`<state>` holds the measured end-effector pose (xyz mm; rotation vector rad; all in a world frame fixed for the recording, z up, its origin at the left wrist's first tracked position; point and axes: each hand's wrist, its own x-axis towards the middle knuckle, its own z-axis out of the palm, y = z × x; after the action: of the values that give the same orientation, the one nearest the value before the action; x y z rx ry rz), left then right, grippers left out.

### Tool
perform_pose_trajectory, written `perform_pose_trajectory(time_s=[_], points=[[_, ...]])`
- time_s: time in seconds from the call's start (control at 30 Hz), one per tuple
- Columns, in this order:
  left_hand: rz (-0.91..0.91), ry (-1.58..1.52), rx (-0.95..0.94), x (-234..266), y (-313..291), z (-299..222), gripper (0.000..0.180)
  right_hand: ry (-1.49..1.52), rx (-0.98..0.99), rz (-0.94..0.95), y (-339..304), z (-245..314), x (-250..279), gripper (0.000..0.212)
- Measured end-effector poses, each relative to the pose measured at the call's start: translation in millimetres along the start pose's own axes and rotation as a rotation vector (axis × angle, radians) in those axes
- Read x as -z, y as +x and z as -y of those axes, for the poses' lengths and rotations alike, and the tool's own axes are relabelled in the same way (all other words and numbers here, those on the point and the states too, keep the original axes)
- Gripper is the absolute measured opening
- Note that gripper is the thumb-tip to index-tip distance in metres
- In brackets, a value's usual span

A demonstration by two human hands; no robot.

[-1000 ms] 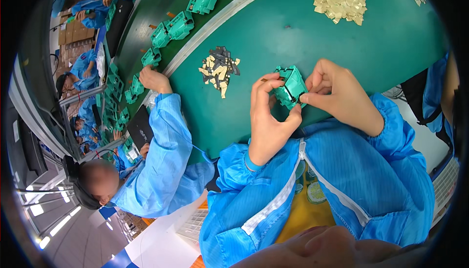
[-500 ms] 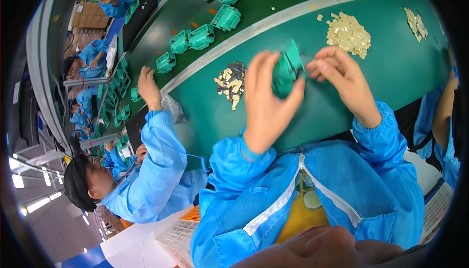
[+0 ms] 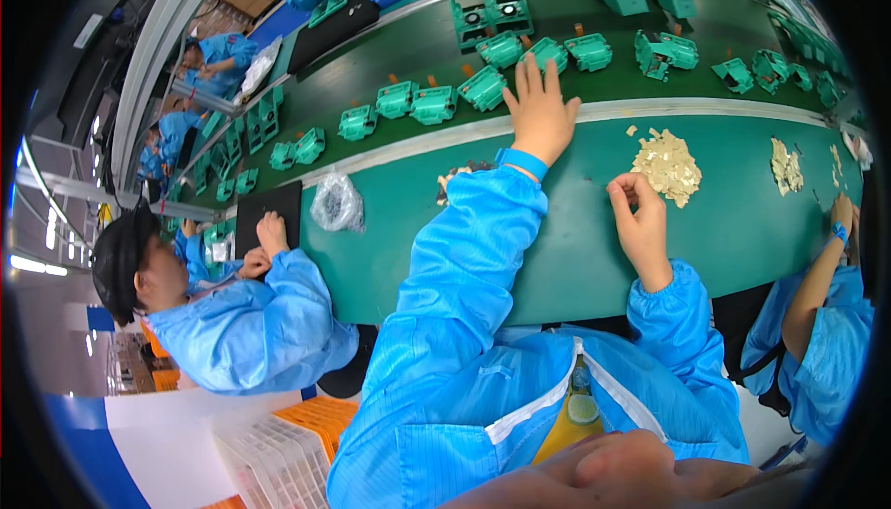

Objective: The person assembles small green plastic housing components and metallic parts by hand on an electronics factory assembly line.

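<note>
My left hand stretches away from me over the dark green conveyor belt, its fingers spread. Its fingertips overlap a green plastic housing in the view; whether they touch it I cannot tell. More green housings line the belt on both sides. My right hand is above the green worktop, thumb and forefinger pinched together; anything between them is too small to make out. Just beyond it lies a heap of small cream-coloured flat pieces. My left sleeve partly covers a pile of black and cream pieces.
A pale metal rail divides worktop from belt. A clear plastic bag lies to the left, near a co-worker's hands. Another small heap of pieces sits at right, near another person's arm.
My left hand has carried a green housing forward from the worktop to the belt and let go. My right hand has drawn back toward me. The left co-worker's raised hand has come down.
</note>
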<state>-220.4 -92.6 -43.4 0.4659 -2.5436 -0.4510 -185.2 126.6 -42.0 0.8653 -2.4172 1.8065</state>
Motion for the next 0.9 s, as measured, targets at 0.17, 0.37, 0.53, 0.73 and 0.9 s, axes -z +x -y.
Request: perform_pose_trajectory(time_s=[0.17,0.37,0.53,0.73,0.9], points=[[0.145,-0.124,-0.181,87,-70,-35,0.049,0.013,0.016,0.009,-1,-6,9,0.009],[0.276,-0.202,0.005,120,-150,2,0.029,-0.006,0.021,0.071,2,-5,12,0.01],[-0.074,-0.069,0.267,117,-171,48,0.014,-0.02,0.043,0.094,1,-8,13,0.011],[0.038,-0.086,0.381,108,-169,56,0.019,-0.046,0.032,0.107,1,-7,16,0.011],[0.042,-0.147,0.339,107,-164,58,0.02,-0.043,0.013,0.119,1,-6,18,0.011]])
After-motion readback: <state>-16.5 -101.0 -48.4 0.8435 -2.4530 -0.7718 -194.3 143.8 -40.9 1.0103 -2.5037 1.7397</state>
